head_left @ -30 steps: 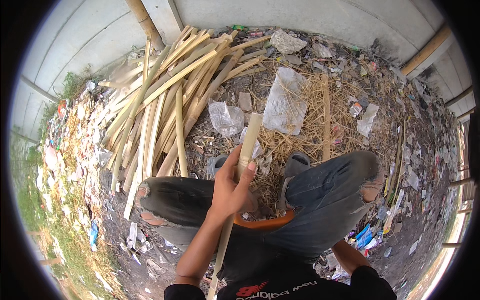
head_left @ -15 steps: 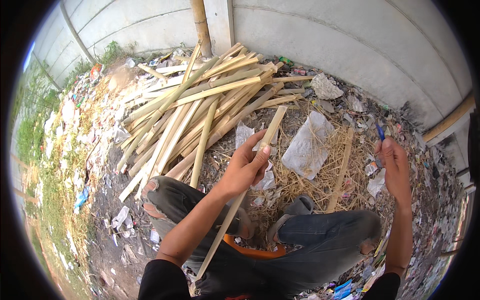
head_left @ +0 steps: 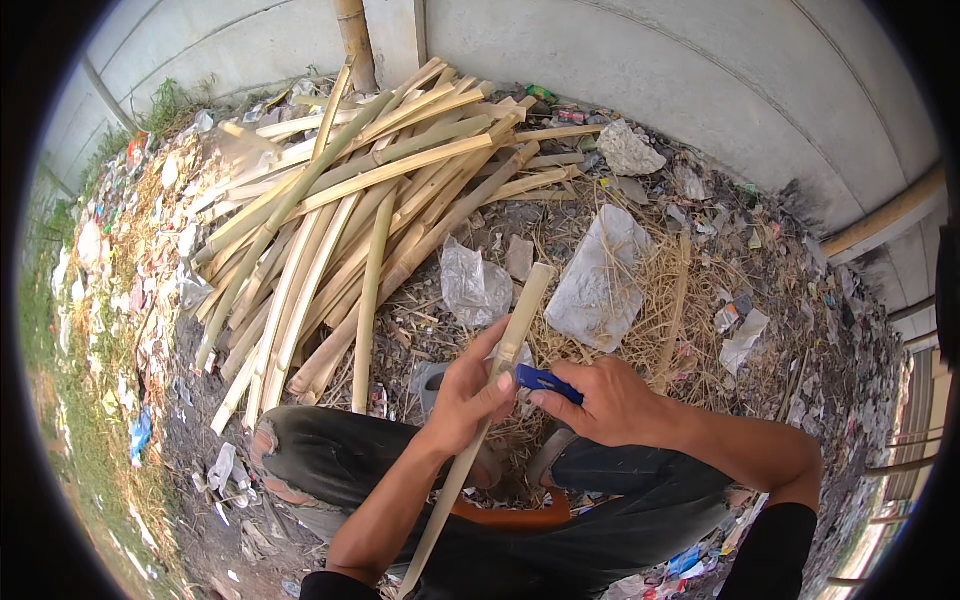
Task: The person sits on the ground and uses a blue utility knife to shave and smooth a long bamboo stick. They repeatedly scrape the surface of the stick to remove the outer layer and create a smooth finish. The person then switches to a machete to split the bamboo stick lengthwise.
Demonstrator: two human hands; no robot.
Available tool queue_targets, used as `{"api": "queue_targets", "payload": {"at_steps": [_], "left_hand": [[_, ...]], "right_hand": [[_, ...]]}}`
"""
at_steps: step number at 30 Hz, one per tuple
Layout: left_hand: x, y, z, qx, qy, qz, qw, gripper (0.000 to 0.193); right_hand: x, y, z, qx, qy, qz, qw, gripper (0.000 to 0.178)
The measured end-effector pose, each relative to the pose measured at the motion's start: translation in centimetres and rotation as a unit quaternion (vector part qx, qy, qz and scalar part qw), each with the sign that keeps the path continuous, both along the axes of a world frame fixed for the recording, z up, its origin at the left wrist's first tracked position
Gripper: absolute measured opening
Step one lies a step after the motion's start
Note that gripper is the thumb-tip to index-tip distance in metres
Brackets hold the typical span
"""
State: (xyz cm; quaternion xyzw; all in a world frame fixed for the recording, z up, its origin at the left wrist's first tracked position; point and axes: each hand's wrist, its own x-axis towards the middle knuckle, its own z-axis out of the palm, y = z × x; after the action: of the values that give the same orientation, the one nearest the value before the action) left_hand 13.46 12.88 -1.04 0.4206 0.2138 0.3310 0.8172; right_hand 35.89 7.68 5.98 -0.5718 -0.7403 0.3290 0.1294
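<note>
My left hand is closed around a split bamboo strip, which slants from my lap up and away to the right. Gripped in my right hand is a blue utility knife. Its front end meets the strip right by my left thumb; the blade itself cannot be made out. Both hands are close together above my bent knees. Beyond them to the left lies a large heap of split bamboo strips.
A pale grey slab rests on dry straw ahead, with a rough stone farther back. Under me shows an orange seat. A concrete wall with a bamboo post stands behind the heap. Litter covers the ground.
My right hand has swung in from the far right, bringing the blue knife to the bamboo strip. My left hand still holds the strip, now slightly lower. The whole view has shifted a little.
</note>
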Motion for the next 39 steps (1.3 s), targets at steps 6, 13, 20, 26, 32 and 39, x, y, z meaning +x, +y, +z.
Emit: {"api": "queue_targets", "payload": {"at_steps": [6, 13, 20, 26, 32, 39], "left_hand": [[-0.2, -0.2, 0.0, 0.025, 0.095, 0.044, 0.994, 0.075], [0.7, -0.4, -0.3, 0.016, 0.160, 0.091, 0.983, 0.067], [0.4, -0.3, -0.5, 0.056, 0.180, 0.132, 0.973, 0.063], [-0.5, -1.9, -1.8, 0.064, 0.168, 0.120, 0.976, 0.064], [-2.1, -4.8, 1.0, 0.032, 0.172, -0.014, 0.984, 0.067], [-1.3, -2.3, 0.5, -0.011, 0.157, 0.002, 0.987, 0.057]], "right_hand": [[-0.6, 1.9, -0.2, 0.020, -0.096, 0.033, 0.995, 0.050], [0.6, 3.8, -1.5, 0.103, -0.074, -0.043, 0.991, 0.053], [0.4, 4.7, 0.9, 0.113, -0.176, -0.053, 0.976, 0.055], [-2.2, 1.3, -0.5, 0.084, -0.186, 0.046, 0.978, 0.054], [15.5, 5.2, 1.7, 0.136, -0.239, -0.360, 0.891, 0.062], [4.8, 0.0, 3.7, 0.122, -0.010, -0.167, 0.978, 0.052]]}}
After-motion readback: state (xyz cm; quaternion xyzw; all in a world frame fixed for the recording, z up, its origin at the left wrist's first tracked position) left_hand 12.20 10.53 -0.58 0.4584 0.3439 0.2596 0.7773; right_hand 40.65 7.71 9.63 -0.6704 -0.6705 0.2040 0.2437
